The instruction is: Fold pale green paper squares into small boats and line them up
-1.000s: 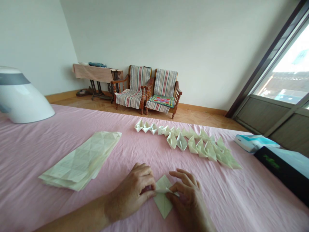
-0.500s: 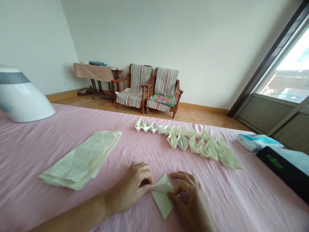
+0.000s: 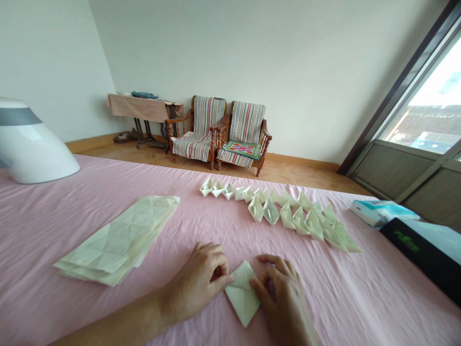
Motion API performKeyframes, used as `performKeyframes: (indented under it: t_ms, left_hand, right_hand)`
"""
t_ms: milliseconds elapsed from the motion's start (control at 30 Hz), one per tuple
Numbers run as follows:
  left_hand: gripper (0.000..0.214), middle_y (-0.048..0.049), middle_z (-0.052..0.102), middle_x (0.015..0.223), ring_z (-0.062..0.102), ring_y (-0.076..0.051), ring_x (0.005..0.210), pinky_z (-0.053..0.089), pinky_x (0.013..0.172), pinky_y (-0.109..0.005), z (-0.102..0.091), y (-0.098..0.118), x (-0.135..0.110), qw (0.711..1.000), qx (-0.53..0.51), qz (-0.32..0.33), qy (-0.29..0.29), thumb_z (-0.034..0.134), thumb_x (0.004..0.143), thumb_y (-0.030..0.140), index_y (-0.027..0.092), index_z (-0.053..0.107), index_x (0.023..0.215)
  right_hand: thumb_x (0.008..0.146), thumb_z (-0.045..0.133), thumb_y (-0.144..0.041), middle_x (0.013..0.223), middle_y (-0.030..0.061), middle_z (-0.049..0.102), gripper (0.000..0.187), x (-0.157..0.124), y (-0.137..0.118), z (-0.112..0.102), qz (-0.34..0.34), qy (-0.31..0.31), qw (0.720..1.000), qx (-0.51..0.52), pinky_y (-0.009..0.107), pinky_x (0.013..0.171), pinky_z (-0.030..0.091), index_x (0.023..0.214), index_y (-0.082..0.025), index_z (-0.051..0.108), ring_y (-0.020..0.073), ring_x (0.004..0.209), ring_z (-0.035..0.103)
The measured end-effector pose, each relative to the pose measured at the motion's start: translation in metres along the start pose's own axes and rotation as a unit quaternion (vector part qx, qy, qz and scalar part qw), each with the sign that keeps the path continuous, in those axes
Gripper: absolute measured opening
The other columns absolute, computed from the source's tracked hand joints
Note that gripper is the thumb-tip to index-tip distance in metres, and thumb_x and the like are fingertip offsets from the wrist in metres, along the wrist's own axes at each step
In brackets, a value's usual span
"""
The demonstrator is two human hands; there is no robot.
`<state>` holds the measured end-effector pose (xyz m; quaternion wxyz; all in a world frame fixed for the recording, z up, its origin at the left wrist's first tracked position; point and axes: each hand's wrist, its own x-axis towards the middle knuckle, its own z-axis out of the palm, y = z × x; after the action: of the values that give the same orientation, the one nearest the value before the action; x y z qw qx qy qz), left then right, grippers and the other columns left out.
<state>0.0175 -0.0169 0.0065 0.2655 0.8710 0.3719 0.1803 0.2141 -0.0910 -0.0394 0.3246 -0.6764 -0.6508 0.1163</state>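
A pale yellow-green folded paper point(image 3: 243, 305), diamond-shaped, lies on the pink cloth between my hands. A crease or flap edge runs across its middle. My left hand point(image 3: 203, 274) is closed, with thumb and forefinger pinching the paper's left corner. On the opposite side, my right hand point(image 3: 283, 295) has its thumb tip on the right corner and its fingers bent, the forefinger curled beside the edge. Beyond the hands stand rows of small folded paper boats point(image 3: 286, 216). To the left rests a stack of creased paper sheets point(image 3: 118, 240).
The pink cloth point(image 3: 201, 230) has wrinkles throughout. A white and grey appliance point(image 3: 39, 149) stands at the far left. On the right are a blue and white packet point(image 3: 382, 211) and a black box point(image 3: 414, 250). Two wooden armchairs point(image 3: 241, 129) stand beyond the bed or table edge.
The flap raised across the paper's upper half now lies flatter. My right thumb has shifted slightly up along the right corner. The left hand keeps its pinch, and the view has shifted slightly.
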Motion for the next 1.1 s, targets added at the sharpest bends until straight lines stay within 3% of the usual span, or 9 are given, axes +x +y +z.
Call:
performKeyframes:
  t_ms: [400, 700, 1100]
  left_hand:
    - [0.019, 0.0031, 0.059, 0.073, 0.053, -0.014, 0.075, 0.032, 0.073, -0.027, 0.002, 0.003, 0.001, 1.000, 0.025, -0.015, 0.005, 0.071, 0.075, 0.010, 0.015, 0.057, 0.065]
    - [0.021, 0.0031, 0.058, 0.072, 0.052, -0.015, 0.075, 0.031, 0.074, -0.028, 0.002, 0.003, -0.002, 0.999, 0.028, -0.004, 0.019, 0.071, 0.075, 0.010, 0.016, 0.055, 0.065]
    - [0.019, 0.0021, 0.059, 0.073, 0.052, -0.016, 0.075, 0.030, 0.074, -0.029, 0.007, 0.004, -0.001, 0.998, 0.043, -0.028, 0.030, 0.068, 0.074, 0.010, 0.016, 0.055, 0.063]
  right_hand:
    - [0.079, 0.063, -0.034, 0.121, 0.0057, 0.062, 0.017, -0.001, -0.005, -0.011, 0.040, -0.028, 0.997, -0.051, 0.049, 0.088, 0.039, 0.065, -0.025, 0.063, 0.0323, 0.112, 0.051]
    - [0.074, 0.069, -0.030, 0.124, 0.0046, 0.061, 0.011, -0.002, -0.009, -0.017, 0.032, -0.009, 0.998, -0.056, 0.051, 0.091, 0.036, 0.063, -0.026, 0.065, 0.0327, 0.119, 0.047]
    - [0.075, 0.064, -0.027, 0.121, 0.0044, 0.063, 0.017, 0.001, -0.013, -0.012, 0.060, 0.008, 0.996, -0.067, 0.052, 0.088, 0.038, 0.059, -0.025, 0.063, 0.0322, 0.109, 0.053]
